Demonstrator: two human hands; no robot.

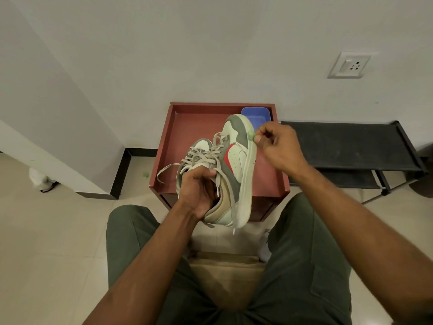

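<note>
so the left hand [199,191] is clamped round both shoes [236,158] at their collars, holding them in the air just above the front half of the table [187,127], soles turned to the right. the right hand [278,146] has thumb and fingertip pinched together on a green bit [251,135] stuck to the sole edge near the toe, over the table's back right part. looks to me like it's getting picked off. my worry: one hand on two shoes is a weak grip, so a hard tug could twist the outer shoe loose and drop it on the table, maybe whacking the blue tub [256,116] in the table's back right corner. the bit is tiny and looks soft, so it might tear and leave half behind, or just smear along the sole. also the laces [164,171] dangle loose over the table's left edge and could snag there when the shoes come down.
</note>
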